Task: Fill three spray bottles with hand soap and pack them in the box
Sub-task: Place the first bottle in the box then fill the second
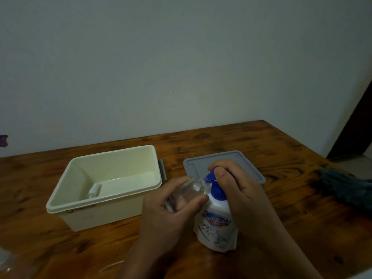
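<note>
My left hand (171,210) grips a small clear spray bottle (186,193), tilted with its open mouth against the blue pump nozzle of a white hand soap bottle (216,224). That soap bottle stands on the wooden table. My right hand (235,184) wraps over the blue pump head (216,187), thumb on top. To the left sits an open cream box (112,190); one spray bottle (94,191) with a white cap lies on its floor.
The grey box lid (237,164) lies flat behind my hands. A dark blue cloth (348,186) is bunched at the table's right edge. A clear object (6,260) and a thin clear tube (112,265) lie near the front left edge. A wall runs behind the table.
</note>
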`<state>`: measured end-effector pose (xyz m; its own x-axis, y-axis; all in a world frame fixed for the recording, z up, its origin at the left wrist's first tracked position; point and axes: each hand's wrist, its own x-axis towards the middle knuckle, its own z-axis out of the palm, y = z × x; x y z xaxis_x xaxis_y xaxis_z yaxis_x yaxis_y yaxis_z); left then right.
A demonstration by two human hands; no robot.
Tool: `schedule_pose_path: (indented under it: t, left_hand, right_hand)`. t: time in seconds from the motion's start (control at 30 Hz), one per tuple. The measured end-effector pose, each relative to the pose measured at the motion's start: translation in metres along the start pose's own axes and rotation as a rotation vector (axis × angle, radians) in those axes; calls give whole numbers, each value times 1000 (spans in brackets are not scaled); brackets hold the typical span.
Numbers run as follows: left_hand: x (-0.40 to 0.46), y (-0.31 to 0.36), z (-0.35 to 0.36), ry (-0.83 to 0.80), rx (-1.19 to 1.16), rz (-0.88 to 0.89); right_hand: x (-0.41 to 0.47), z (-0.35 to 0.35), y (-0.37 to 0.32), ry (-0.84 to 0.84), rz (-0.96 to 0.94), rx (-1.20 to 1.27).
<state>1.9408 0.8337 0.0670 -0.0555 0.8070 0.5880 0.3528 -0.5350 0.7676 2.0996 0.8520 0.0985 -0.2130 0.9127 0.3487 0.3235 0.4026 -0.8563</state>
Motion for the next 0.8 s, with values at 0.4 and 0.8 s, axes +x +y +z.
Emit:
schedule_pose_path:
  t: [0.4, 0.8]
  left_hand:
    - [-1, 2, 3, -19, -12, -37]
    - [-2, 5, 12, -19, -189, -209]
  right_hand:
    - [1, 2, 5, 9, 10, 3]
    - [-1, -2, -5, 23, 31, 37]
